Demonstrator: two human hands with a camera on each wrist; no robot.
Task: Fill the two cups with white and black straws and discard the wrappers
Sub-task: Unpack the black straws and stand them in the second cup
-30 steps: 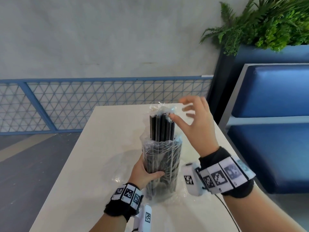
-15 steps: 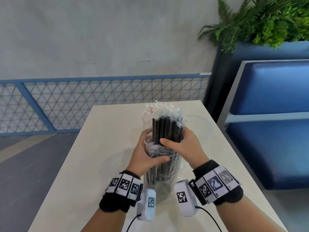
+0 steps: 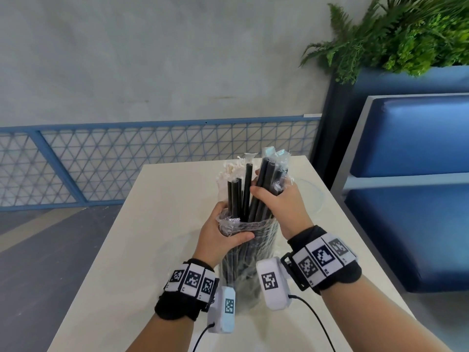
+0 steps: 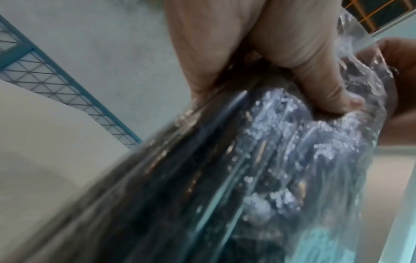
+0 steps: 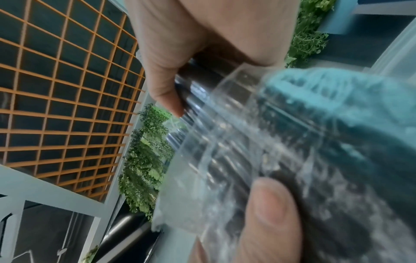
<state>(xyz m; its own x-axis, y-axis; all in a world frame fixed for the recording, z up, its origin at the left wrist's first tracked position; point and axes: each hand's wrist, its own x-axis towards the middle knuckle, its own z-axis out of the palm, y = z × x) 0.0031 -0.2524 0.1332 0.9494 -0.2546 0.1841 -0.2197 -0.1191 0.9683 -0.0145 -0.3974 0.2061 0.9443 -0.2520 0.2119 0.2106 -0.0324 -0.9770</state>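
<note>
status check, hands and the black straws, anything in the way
Left hand grips the clear bag upright on the table. Right hand holds a bunch of black straws partly out the top. Nothing blocking.

Bare cream tabletop (image 3: 152, 250) lies open on my left and ahead toward the far edge, so a hand could pass there without meeting anything. The middle is blocked by the upright bundle of black straws in crinkled clear plastic wrap (image 3: 247, 247), with my left hand (image 3: 218, 240) gripped round its waist and my right hand (image 3: 279, 207) closed on the upper straws. On my right a shallow clear plastic dish (image 3: 313, 196) sits just beyond my right hand, and the blue padded bench (image 3: 411, 186) stands beside that table edge, so room there is narrow.
</note>
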